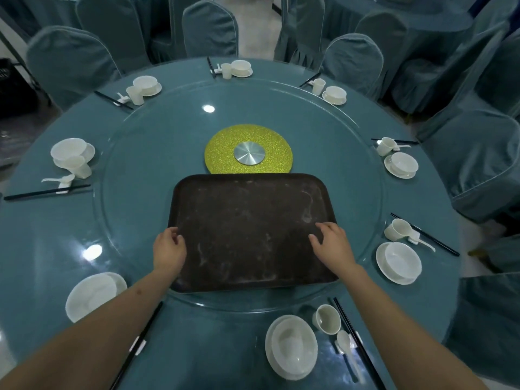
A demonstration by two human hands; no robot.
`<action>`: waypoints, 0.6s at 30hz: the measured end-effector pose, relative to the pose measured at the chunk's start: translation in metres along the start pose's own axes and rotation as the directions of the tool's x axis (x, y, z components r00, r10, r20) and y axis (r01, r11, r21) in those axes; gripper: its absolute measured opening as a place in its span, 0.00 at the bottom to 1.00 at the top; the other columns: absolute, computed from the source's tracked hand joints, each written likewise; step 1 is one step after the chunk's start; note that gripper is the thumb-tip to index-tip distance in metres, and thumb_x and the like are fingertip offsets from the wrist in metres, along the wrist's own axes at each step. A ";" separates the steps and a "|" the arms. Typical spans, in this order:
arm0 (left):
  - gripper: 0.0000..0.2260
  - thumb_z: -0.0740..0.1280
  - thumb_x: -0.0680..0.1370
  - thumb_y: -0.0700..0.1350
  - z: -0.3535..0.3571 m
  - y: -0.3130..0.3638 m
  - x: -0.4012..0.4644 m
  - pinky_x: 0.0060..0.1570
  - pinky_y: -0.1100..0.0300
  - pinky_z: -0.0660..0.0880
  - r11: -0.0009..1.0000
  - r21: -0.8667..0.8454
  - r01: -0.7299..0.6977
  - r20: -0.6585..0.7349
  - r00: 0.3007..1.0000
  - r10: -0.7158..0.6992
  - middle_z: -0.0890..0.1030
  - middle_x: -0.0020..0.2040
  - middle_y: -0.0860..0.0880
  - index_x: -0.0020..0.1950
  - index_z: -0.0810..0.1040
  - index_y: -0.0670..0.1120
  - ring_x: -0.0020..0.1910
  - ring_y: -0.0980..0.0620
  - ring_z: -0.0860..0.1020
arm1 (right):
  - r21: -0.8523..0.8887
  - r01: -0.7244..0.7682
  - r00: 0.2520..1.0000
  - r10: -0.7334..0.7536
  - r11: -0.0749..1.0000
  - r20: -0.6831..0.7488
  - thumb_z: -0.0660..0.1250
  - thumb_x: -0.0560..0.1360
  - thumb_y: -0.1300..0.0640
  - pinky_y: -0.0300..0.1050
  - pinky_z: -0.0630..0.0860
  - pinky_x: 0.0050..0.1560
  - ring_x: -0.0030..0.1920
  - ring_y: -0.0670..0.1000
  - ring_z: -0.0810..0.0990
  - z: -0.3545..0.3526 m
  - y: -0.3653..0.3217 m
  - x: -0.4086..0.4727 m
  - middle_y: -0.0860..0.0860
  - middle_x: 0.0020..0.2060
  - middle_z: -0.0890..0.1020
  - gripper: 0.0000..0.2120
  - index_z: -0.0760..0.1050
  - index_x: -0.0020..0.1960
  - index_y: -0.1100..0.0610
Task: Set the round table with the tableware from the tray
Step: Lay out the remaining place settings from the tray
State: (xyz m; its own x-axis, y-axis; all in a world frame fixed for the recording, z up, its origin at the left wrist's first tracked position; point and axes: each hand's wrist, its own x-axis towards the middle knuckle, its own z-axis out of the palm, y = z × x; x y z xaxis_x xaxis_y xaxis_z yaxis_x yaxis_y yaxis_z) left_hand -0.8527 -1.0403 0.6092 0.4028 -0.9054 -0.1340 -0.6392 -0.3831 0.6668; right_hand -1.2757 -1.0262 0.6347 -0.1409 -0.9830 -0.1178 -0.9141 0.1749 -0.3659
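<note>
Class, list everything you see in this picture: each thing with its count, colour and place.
Tray: one, dark brown, nothing on it, on the glass turntable.
Centre disc: one, glittery yellow-green with a silver hub, behind the tray.
Place settings: eight, white bowls, cups and spoons with black chopsticks, around the round table, teal.
Chairs: several, teal covers, around the table.
Left hand: at the tray's left edge.
Right hand: over the tray's right side.
</note>
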 end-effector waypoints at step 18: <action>0.15 0.58 0.81 0.41 0.031 -0.041 0.077 0.62 0.42 0.72 0.969 0.066 0.239 0.057 0.968 -0.243 0.79 0.56 0.32 0.62 0.77 0.34 0.57 0.33 0.76 | 0.019 -0.344 0.938 0.343 0.939 0.059 0.64 0.81 0.47 0.60 0.69 0.71 0.69 0.63 0.69 0.031 0.034 0.089 0.61 0.70 0.70 0.30 0.62 0.78 0.56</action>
State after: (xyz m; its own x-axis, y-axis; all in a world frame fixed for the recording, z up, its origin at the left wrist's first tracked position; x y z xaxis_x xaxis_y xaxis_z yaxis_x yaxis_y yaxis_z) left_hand -0.8154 -1.1002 0.5487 0.5079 -0.7943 -0.3332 -0.5662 -0.5994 0.5658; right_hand -1.3078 -1.1057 0.5828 -0.4230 -0.8584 -0.2903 -0.8023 0.5037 -0.3203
